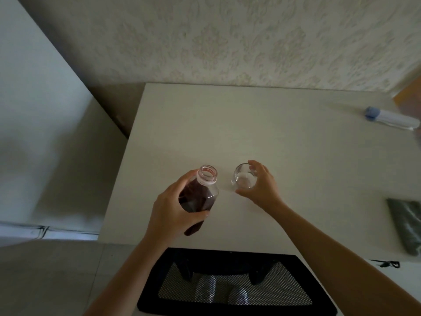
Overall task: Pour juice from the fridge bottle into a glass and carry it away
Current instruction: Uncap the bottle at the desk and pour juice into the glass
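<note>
A white tube with a blue cap [390, 118] is seen lying on the desk [250, 124]; a dark folded cloth [405, 224] lies at its right edge, and a black mesh chair [227, 290] is tucked below.

Bottle [197, 197]: clear, contents dark reddish-brown. Glass [243, 177]: clear, colourless. Table [250, 128]: plain off-white. Wall [227, 39]: cream, raised damask pattern. Tube [391, 118]: white, blue cap. Chair [234, 286]: black frame, black-and-white mesh. Cloth [406, 225]: dark grey-green.
</note>
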Demonstrator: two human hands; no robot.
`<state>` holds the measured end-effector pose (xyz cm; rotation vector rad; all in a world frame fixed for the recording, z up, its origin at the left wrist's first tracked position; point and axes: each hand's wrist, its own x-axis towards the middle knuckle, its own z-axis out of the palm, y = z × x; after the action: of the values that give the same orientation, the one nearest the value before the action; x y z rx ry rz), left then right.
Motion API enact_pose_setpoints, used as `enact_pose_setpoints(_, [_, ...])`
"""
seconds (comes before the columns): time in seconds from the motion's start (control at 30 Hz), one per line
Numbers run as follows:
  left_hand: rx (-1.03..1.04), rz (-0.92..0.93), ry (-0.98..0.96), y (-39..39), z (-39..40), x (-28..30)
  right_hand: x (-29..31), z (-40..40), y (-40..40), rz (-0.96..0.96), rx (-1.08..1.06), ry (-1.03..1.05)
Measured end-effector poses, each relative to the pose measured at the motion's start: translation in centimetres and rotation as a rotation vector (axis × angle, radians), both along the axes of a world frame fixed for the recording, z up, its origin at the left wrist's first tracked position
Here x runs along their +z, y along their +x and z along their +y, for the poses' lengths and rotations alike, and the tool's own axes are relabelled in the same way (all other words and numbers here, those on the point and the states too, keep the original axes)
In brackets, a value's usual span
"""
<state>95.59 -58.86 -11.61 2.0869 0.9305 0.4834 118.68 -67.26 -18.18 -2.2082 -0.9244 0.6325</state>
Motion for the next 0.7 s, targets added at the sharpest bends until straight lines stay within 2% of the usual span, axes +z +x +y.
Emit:
enact_pose_setpoints(0.3, [-0.14,0.099,0.208,1.9,2.2,4.5,7.9,-0.9,-0.5,-0.187,0.124,-0.042])
enact_pose_setpoints(0.5, [-0.226,0.217,0.358,3.3,2.8,9.3,14.2,-1.9,-1.0,-0.254,0.149,-0.007])
enact_pose_setpoints(0.7, [-0.286,0.337,0.529,3.9,2.6,13.2,17.9,-2.9,-1.5,-0.318,0.167,-0.003])
